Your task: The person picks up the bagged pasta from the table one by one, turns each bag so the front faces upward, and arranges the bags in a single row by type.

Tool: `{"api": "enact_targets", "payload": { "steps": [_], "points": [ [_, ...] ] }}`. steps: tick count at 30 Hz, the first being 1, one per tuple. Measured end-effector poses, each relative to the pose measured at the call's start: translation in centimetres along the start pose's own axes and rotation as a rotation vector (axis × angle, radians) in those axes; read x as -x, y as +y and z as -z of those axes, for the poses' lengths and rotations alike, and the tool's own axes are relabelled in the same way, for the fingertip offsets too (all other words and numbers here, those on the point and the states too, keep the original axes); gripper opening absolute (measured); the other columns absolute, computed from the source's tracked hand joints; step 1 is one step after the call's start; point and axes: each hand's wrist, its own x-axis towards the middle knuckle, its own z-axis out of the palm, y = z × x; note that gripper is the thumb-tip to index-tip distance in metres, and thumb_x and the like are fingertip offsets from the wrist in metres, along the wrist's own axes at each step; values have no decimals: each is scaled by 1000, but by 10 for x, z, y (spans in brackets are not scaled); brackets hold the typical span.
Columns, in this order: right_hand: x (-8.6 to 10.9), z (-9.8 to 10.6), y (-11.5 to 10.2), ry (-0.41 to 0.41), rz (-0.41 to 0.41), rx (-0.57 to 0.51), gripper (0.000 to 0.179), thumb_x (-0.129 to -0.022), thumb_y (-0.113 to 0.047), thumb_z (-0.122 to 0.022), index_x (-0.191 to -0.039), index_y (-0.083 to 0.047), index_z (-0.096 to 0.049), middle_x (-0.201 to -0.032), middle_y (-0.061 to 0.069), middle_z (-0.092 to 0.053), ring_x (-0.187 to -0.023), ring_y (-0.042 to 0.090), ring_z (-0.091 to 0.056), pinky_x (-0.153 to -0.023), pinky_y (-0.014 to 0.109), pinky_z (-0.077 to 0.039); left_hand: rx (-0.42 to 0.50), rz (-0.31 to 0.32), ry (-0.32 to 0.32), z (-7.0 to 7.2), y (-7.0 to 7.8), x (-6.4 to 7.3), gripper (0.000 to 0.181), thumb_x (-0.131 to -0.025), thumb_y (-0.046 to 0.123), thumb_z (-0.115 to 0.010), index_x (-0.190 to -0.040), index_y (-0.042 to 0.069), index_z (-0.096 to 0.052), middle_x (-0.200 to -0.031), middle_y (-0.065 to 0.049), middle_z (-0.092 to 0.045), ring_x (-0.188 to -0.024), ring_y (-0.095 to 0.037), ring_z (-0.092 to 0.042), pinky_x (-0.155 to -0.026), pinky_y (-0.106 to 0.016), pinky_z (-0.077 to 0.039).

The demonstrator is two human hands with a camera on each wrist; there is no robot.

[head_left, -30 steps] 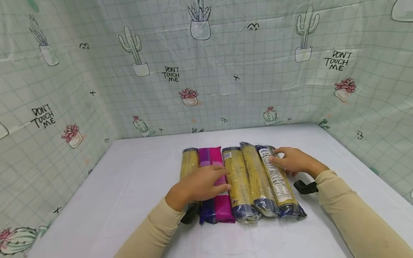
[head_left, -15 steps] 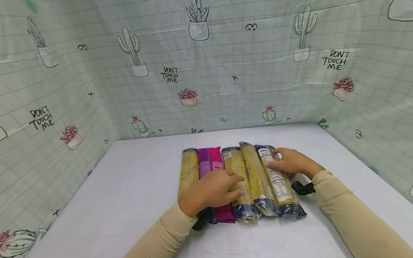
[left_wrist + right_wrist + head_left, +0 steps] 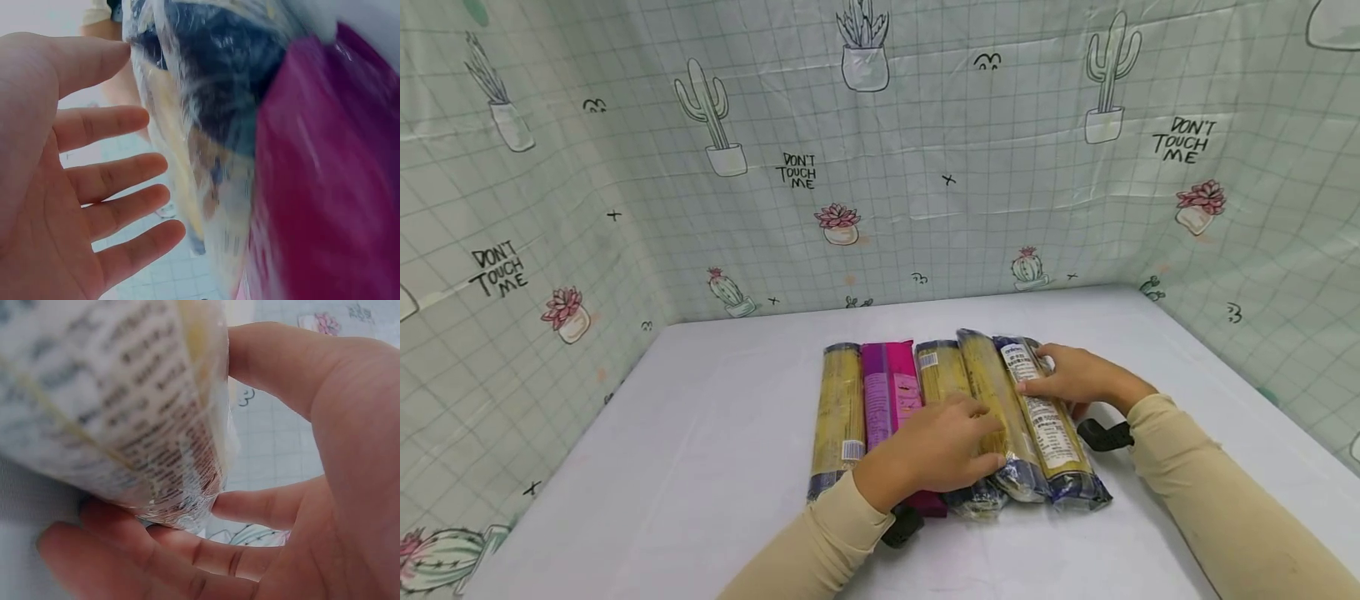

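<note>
Several long packs of spaghetti lie side by side on the table. My right hand [image 3: 1082,377] holds the rightmost spaghetti pack [image 3: 1048,429], which has a white printed label. In the right wrist view the thumb lies on one side of this labelled pack [image 3: 137,406] and the fingers curl around the other. Over the middle packs is my left hand [image 3: 936,446], fingers spread, at the second spaghetti pack from the right [image 3: 985,367]. It partly covers the clear pack beside it [image 3: 942,367] and the pink-purple pack [image 3: 887,383]. The left wrist view shows the left hand [image 3: 106,187] with straight fingers beside the clear wrapping.
A further clear spaghetti pack [image 3: 838,392] with a dark lower band lies at the left end of the row. All rest on a white table [image 3: 715,417]. Behind and at the sides hangs a grid-patterned curtain [image 3: 895,142] with cactus drawings. Black straps' ends [image 3: 1105,436] show at the wrists.
My left hand has moved right across the row, from the pink-purple pack to the second pack from the right, uncovering the leftmost pack. The right hand has slid its thumb slightly left on the labelled pack.
</note>
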Motion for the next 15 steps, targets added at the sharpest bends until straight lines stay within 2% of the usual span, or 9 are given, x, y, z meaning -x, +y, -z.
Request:
{"api": "enact_targets", "payload": {
  "steps": [7, 11, 15],
  "points": [
    [-4, -1, 5, -8, -3, -40, 100, -94, -46, -68, -154, 11, -12, -93, 18, -65, -59, 26, -67, -54, 40, -58, -7, -17, 25, 0, 5, -11, 39, -102, 43, -56, -132, 20, -66, -137, -3, -60, -127, -18, -54, -107, -31, -41],
    [-4, -2, 6, -6, -5, -66, 100, -94, -44, -69, -154, 12, -11, -93, 18, -65, -61, 25, -67, -53, 41, -58, 8, -17, 28, 2, 9, -17, 39, -101, 43, -57, -131, 20, -67, -131, 0, -63, -123, -16, -56, -104, -30, -44],
    [-2, -4, 6, -17, -8, -85, 100, -95, -43, -68, -155, 11, -8, -92, 17, -65, -62, 24, -68, -54, 41, -58, -14, -16, 18, 4, 14, -25, 34, -101, 40, -58, -127, 23, -71, -119, 4, -66, -111, -12, -59, -95, -28, -48]
  ]
}}
